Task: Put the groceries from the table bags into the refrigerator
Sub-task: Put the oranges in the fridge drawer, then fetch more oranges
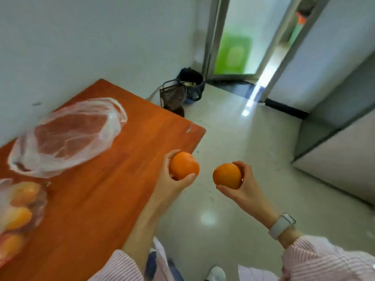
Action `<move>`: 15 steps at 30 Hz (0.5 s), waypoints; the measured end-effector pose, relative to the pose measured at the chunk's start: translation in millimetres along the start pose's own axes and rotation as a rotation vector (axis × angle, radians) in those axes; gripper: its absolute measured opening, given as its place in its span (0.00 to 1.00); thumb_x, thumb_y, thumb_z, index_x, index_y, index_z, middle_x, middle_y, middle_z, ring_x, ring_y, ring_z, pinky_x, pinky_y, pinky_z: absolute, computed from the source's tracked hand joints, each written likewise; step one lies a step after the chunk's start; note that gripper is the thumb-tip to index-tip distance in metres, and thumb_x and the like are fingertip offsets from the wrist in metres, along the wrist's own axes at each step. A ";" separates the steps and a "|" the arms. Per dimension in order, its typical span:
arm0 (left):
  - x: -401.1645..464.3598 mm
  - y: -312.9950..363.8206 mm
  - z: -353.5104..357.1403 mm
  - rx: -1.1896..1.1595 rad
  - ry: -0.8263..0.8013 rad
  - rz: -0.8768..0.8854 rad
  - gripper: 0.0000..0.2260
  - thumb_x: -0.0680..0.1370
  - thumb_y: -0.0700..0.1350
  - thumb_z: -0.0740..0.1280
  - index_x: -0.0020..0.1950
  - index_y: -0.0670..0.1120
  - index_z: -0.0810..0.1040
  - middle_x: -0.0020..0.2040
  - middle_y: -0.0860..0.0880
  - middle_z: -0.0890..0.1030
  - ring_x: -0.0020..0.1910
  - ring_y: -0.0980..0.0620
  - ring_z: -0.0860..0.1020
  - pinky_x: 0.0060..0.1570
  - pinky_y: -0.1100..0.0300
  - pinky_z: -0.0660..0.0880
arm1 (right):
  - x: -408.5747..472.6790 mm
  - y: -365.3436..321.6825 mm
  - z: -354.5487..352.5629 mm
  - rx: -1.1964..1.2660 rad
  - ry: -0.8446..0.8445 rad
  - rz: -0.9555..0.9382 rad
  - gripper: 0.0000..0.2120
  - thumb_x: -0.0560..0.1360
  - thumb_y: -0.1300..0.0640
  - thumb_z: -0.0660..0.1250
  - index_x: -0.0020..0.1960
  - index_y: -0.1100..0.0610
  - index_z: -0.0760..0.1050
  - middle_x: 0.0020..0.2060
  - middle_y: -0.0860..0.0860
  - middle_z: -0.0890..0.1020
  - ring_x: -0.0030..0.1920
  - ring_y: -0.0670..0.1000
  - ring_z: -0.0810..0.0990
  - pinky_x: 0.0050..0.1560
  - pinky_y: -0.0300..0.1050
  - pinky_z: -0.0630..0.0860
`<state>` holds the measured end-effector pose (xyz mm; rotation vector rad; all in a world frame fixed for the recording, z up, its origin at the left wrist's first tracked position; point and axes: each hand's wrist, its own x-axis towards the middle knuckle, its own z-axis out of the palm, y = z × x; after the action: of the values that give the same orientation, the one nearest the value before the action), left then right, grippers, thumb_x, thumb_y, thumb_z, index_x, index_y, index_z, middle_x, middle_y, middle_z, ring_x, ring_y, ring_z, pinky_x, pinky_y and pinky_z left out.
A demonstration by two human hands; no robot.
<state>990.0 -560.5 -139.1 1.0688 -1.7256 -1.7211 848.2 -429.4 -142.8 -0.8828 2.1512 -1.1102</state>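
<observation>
**Now: an orange in each hand, beyond the desk's edge**

Far left in the frame, at the lower left edge, a clear bag of oranges (17,218) lies on the wooden desk (97,199); several orange fruits show through the plastic, blurred. Just above it, in the left middle, a second thin plastic bag (67,136) lies flat on the desk with a red slab of meat showing through it. The two bags lie near each other, and whether they touch cannot be told.

Toward the centre, the left hand (176,179) curls around an orange (184,165), thumb below the fruit and fingers wrapped behind it, at the desk's right edge. Just to its right, apart from it, the right hand (241,185) grips a second orange (227,176) over the pale floor (233,138), fingers curled over its far side and the thumb beneath. A watch with a light band (281,226) sits on that wrist, and striped pink sleeves (324,260) cover both forearms at the bottom of the frame.

Upper centre, a dark bin (191,84) stands on the floor by an open doorway (233,53). At the right edge, a grey-white cabinet-like unit (345,155) with a horizontal seam stands, well apart from both hands.
</observation>
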 end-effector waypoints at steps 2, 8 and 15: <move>-3.5 7.4 68.5 -0.059 -0.179 -0.014 0.21 0.68 0.46 0.73 0.55 0.62 0.69 0.52 0.62 0.73 0.49 0.57 0.76 0.46 0.64 0.74 | -27.1 39.5 -66.1 0.021 0.107 0.060 0.31 0.65 0.53 0.76 0.60 0.47 0.60 0.55 0.49 0.69 0.49 0.47 0.74 0.45 0.35 0.72; -18.8 36.3 282.3 -0.123 -0.586 -0.080 0.23 0.62 0.46 0.70 0.54 0.61 0.70 0.54 0.49 0.72 0.48 0.49 0.76 0.46 0.55 0.78 | -107.8 131.5 -223.5 0.055 0.465 0.211 0.28 0.66 0.45 0.72 0.60 0.40 0.61 0.58 0.50 0.68 0.53 0.49 0.72 0.49 0.38 0.73; -15.7 79.0 472.1 0.132 -0.991 0.067 0.28 0.64 0.46 0.73 0.56 0.62 0.62 0.55 0.51 0.67 0.52 0.47 0.74 0.47 0.54 0.79 | -149.8 198.1 -356.1 0.132 0.799 0.331 0.34 0.69 0.54 0.72 0.69 0.47 0.57 0.60 0.47 0.63 0.56 0.49 0.70 0.50 0.37 0.70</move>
<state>611.2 -269.5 -105.0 0.1293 -2.4019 -2.3054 627.3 -57.5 -105.7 0.0252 2.6532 -1.5683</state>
